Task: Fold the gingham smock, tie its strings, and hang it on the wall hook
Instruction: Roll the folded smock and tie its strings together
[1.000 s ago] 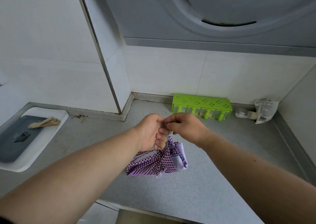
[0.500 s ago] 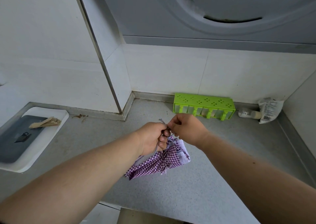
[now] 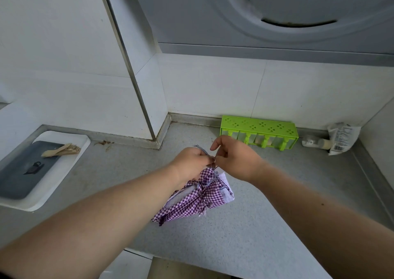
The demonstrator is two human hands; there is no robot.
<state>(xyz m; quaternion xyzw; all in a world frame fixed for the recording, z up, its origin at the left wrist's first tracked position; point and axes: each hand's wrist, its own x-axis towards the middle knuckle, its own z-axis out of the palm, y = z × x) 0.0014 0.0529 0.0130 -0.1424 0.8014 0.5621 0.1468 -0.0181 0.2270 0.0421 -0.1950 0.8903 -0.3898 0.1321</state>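
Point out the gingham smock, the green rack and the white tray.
gingham smock [image 3: 191,204]: head view, middle of the folded checked cloth.
green rack [image 3: 259,126]: head view, perforated top panel.
white tray [image 3: 64,165]: head view, bare right rim.

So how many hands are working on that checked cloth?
2. The left hand grips the strings above the gingham smock; the right hand pinches them from the other side, fingers curled.

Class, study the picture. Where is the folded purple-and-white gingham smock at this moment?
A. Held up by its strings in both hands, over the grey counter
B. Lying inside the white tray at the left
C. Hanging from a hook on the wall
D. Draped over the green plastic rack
A: the folded purple-and-white gingham smock dangles below the left hand and right hand, which pinch its strings above the grey counter.
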